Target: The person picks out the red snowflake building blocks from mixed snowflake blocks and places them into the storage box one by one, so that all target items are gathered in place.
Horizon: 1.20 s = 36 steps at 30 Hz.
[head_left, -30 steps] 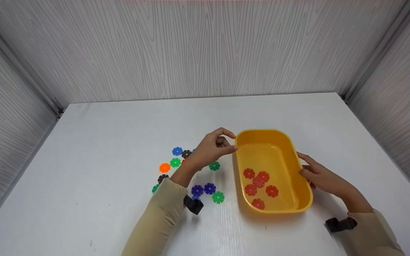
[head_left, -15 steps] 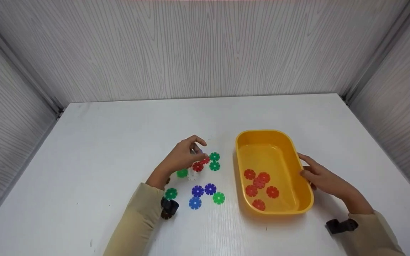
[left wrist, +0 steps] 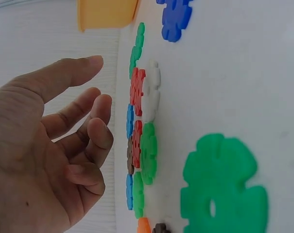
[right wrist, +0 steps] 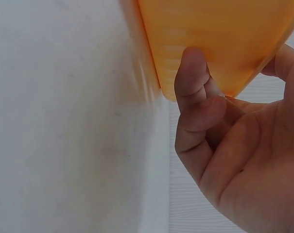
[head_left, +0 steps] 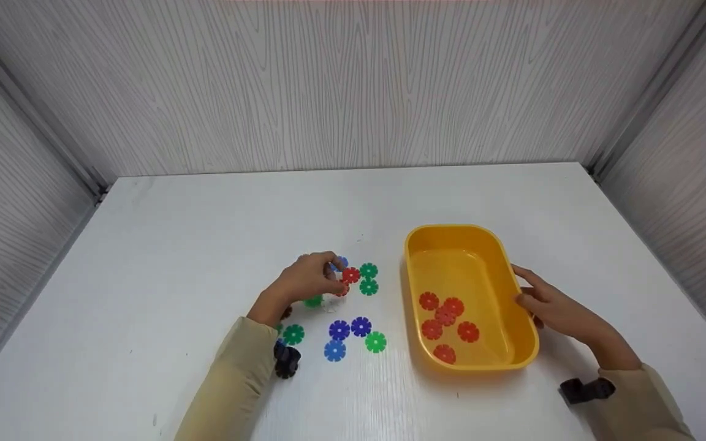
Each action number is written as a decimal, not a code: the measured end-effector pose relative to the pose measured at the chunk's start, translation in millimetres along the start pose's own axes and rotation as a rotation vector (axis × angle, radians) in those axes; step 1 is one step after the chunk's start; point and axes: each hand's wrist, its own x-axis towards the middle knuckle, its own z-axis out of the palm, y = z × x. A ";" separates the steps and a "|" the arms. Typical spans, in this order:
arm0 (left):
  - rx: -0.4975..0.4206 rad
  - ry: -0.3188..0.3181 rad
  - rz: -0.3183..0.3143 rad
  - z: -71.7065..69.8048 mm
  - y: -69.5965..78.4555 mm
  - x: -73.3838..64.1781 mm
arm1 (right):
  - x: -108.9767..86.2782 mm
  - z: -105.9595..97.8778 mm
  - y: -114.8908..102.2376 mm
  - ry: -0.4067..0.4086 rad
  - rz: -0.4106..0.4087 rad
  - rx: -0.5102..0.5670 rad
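Note:
My left hand (head_left: 304, 278) hovers over a loose group of plastic snowflake discs, its thumb and fingers bent and apart. In the left wrist view nothing lies between its fingers. Nearest its fingertips are a red disc (head_left: 351, 275) and a second red disc (left wrist: 137, 145). A translucent white disc (left wrist: 152, 92) lies beside them. With my right hand (head_left: 564, 309) I hold the right side of a yellow tray (head_left: 463, 269), thumb at the rim and fingers against the outer wall. Several red discs (head_left: 468, 332) lie inside the tray. My left hand and sleeve hide some discs.
Green discs (head_left: 369, 286) lie between the left hand and the tray. Closer to the front are purple discs (head_left: 361, 326), a blue disc (head_left: 334, 350) and a light green disc (head_left: 375, 342). Wood-grain panels (head_left: 353, 86) enclose the white table (head_left: 206, 226) at back and sides.
My left hand has moved from the tray's left rim leftward and down to the discs, lowering a little more in the last half second. The right hand and tray stay in place.

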 end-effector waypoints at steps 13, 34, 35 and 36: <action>0.201 0.022 -0.087 8.1 0.3 1.1 | -0.9 1.4 0.1 0.007 -0.001 -0.004; 0.211 -0.020 -0.124 10.8 9.3 7.9 | 0.0 1.4 0.2 0.003 0.004 0.021; 0.208 -0.022 -0.132 10.8 9.3 8.1 | 0.1 1.4 0.3 0.002 0.003 0.024; 0.202 -0.024 -0.141 10.8 9.3 8.3 | 0.0 1.5 0.6 0.002 0.001 0.024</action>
